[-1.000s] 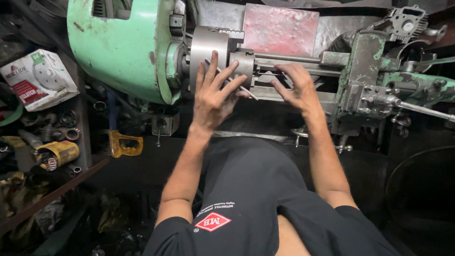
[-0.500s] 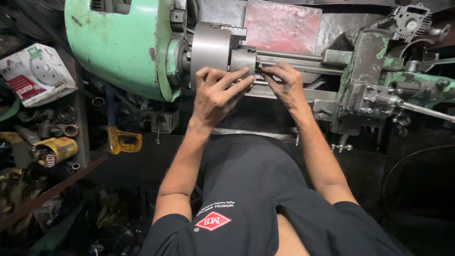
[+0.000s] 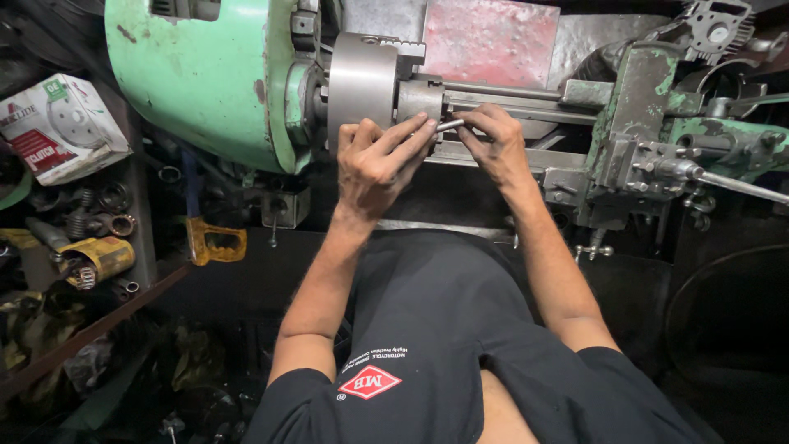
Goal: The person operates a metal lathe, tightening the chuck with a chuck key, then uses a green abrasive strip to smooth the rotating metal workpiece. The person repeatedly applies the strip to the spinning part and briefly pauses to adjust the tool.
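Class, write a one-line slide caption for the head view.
Left hand on lathe chuck; right hand pinches a small metal rod.

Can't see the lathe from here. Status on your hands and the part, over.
Left hand on the chuck. Right hand pinching a thin metal rod at the chuck jaws. Nothing between hands and chuck.

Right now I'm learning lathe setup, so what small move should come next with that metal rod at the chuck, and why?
Probably ease the thin metal rod further into the chuck. The right hand pinches it close to the chuck face, while the left hand rests against the chuck, apparently steadying it. How deep it sits is hidden.
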